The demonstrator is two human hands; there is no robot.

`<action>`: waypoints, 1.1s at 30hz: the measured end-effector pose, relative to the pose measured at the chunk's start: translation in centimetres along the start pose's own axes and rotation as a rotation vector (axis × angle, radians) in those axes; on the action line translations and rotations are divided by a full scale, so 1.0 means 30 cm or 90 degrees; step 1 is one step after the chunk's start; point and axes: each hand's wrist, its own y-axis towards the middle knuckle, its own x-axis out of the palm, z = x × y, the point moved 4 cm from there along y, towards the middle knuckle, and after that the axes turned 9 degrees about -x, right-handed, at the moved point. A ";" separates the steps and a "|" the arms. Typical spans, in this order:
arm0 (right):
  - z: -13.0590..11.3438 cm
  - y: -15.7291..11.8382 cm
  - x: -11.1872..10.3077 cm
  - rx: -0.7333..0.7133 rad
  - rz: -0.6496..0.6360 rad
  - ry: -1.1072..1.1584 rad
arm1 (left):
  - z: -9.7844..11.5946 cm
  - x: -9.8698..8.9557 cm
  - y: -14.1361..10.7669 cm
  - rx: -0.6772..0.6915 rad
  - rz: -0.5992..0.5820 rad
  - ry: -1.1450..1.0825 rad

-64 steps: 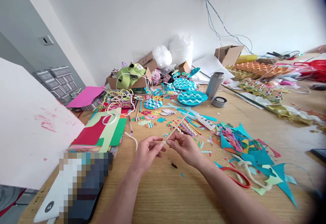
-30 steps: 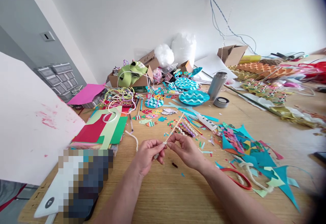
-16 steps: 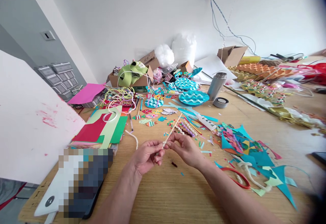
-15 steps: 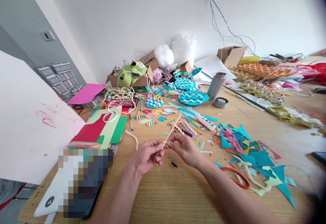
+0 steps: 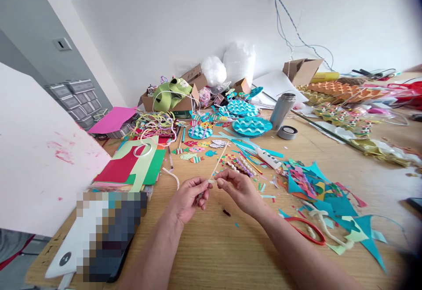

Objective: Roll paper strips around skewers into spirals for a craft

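1. The thin strip's (image 5: 220, 160) upper tip has tilted leftward since a moment ago.
2. It is pale cream, straight, whitish at its lower end, slanting above the table (image 5: 211, 250).
3. The left hand (image 5: 190, 198) pinches that end; the right hand (image 5: 238, 190) is beside it, its grip unclear to me.
4. A white bottle's (image 5: 268, 158) dark lettering is unreadably small.

the tip of the pale stick (image 5: 220, 159) has swung leftward, from well right of the white fish cutouts (image 5: 218, 144) to, apparently, just beside them.
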 end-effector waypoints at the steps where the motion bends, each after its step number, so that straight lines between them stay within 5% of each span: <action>1: -0.001 0.001 0.000 0.005 0.001 0.008 | 0.000 0.001 0.000 0.001 -0.001 0.000; 8: 0.008 -0.002 0.015 0.036 -0.019 0.023 | -0.006 0.014 0.000 -0.009 -0.021 0.009; 19: -0.009 -0.006 0.009 -0.022 0.024 -0.004 | -0.021 0.033 -0.005 -0.108 -0.157 -0.074; 33: -0.011 -0.004 0.009 -0.049 0.013 -0.105 | -0.037 0.043 0.011 -0.061 -0.107 -0.102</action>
